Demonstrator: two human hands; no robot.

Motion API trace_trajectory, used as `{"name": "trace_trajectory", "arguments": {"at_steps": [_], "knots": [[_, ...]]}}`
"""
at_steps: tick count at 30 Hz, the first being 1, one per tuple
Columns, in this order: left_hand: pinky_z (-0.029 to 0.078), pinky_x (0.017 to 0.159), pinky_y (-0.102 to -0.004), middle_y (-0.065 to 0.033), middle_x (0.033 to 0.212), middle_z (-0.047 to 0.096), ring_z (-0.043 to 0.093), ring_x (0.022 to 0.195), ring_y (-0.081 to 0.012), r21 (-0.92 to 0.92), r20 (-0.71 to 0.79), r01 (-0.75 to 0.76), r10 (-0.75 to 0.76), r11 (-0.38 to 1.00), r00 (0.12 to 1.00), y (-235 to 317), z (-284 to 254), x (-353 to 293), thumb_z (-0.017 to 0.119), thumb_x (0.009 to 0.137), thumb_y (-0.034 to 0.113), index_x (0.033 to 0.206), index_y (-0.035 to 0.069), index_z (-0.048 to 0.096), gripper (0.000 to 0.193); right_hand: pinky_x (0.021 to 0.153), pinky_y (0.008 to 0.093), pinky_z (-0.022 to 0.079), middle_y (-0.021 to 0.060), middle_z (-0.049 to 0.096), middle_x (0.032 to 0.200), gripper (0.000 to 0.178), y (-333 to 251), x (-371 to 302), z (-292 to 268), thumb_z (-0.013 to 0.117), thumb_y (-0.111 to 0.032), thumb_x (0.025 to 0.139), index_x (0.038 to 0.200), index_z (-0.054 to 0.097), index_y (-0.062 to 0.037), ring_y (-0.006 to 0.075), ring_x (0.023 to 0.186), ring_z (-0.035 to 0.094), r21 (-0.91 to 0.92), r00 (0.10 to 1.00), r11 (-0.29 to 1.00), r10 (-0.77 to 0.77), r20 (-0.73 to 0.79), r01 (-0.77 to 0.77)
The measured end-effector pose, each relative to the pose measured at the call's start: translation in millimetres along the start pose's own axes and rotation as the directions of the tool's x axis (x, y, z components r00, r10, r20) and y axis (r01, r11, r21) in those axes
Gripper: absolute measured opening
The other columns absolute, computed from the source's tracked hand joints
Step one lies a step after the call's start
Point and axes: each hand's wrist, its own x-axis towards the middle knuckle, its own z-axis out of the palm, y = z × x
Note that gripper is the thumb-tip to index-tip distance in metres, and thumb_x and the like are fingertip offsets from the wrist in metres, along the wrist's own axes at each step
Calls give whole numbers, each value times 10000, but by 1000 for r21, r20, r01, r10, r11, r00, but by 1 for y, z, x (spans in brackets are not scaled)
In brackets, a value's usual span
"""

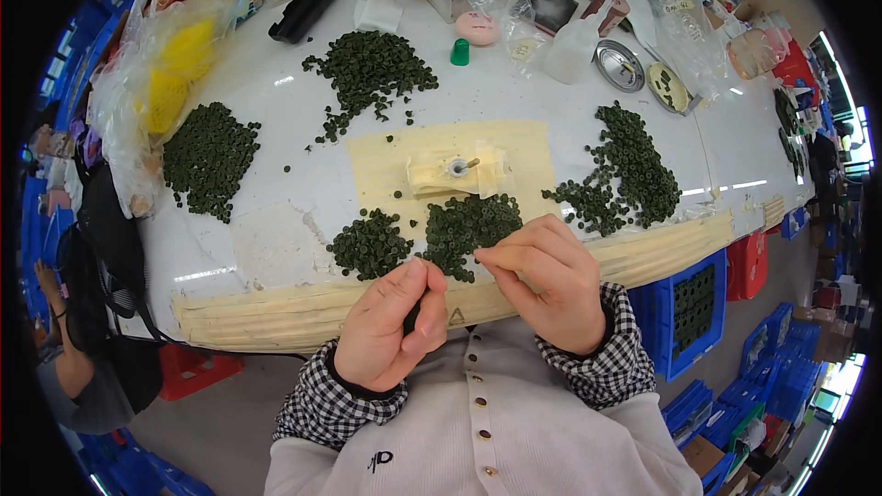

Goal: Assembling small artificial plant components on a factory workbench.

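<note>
Far to my left, a clear plastic bag (pixel 152 83) with yellow things inside slumps at the table's edge, out of my way. Beside it lies a heap of small dark green rings (pixel 209 158), and further in a looser scatter of the same rings (pixel 372 73), each kept as its own pile, probably so the batches don't mix.

Nearer me, two tighter piles (pixel 370 243) and (pixel 470 225) sit just past the taped table edge (pixel 276 312), likely so I can pick from them without stretching.

My left hand (pixel 390 326) is held off the table in front of my chest, fingers curled shut around something dark; only a sliver of it shows between thumb and fingers, so I cannot tell whether it is a single ring or a stack. It is gripped low and close, facing my other hand.

My right hand (pixel 547 280) hovers just beside it, thumb and forefinger pinched together at the tips, the other fingers folded in. What they pinch is too small to make out.

Beyond my hands, on the cream tape patch (pixel 524 152), a small fixture with a metal socket and pin (pixel 457 166) is taped down, presumably to keep it from sliding.

To the right spreads another long drift of rings (pixel 625 174).
</note>
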Motion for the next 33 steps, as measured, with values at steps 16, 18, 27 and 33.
{"name": "trace_trajectory", "arguments": {"at_steps": [16,18,27,33], "knots": [[373,611,-217,-115,939,634,443,637,-95,182,-149,-58,85,982,985,-3,11,6,396,934,85,1168,-29,506,282,607,235,461,65,616,777,122,0,-11,4,682,27,734,844,639,-3,124,667,570,437,951,850,304,52,-296],[380,619,-217,-121,954,637,449,643,-92,176,-130,-43,67,983,989,-3,6,5,426,931,89,1140,-20,524,256,612,235,460,65,610,777,121,1,-12,4,679,28,736,844,635,-1,125,665,566,444,951,845,302,64,-298],[372,592,-195,-98,982,642,423,624,-62,240,-212,-40,93,970,973,-5,10,7,498,917,69,1124,-12,562,231,621,237,459,72,606,798,115,-1,-11,6,662,29,745,851,627,3,124,673,566,466,954,836,289,76,-290],[339,550,-180,-89,948,651,378,584,-33,216,-236,-73,124,974,964,-5,8,5,525,899,38,1096,-10,586,212,619,235,453,65,605,789,111,-4,-12,10,663,22,747,850,630,-1,122,677,567,534,942,781,319,102,-322]]}}
